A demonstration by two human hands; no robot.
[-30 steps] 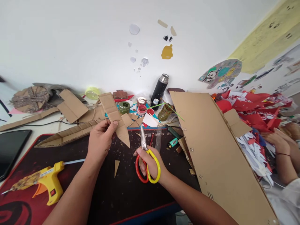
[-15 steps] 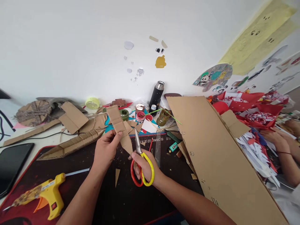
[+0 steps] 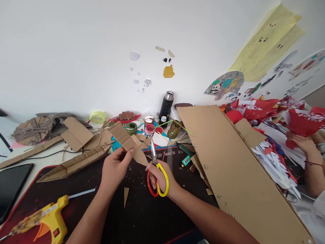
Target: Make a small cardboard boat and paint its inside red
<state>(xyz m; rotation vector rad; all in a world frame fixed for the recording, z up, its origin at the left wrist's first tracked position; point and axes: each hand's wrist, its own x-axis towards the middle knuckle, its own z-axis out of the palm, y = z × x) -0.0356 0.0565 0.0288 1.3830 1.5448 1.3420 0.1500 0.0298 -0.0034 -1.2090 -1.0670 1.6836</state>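
Between the thumb and fingers of my left hand [image 3: 115, 167] is a cardboard strip [image 3: 124, 137] with a pointed lower end. My right hand [image 3: 162, 176] is closed on a pair of scissors [image 3: 157, 179] with one red and one yellow handle loop, blades pointing up and away. The right fingertips are at the strip's pointed tip; whether they pinch it I cannot tell. Below the hands a small cardboard triangle [image 3: 126, 196] lies on the dark mat [image 3: 137, 220]. Left of my left hand rests a boat-shaped cardboard piece [image 3: 76, 162].
A yellow glue gun [image 3: 48, 217] lies at front left beside a black tablet [image 3: 15, 189]. Paint jars [image 3: 131, 128] and a black flask [image 3: 167, 105] stand by the wall. A large cardboard sheet [image 3: 236, 162] slants across the right. Beyond it, another person's hand [image 3: 301, 142] touches red paper.
The strip has tilted further over, its point shifting right and its upper end dropping. My right hand with the scissors has moved slightly right. The other person's hand now holds up a red paper bundle.
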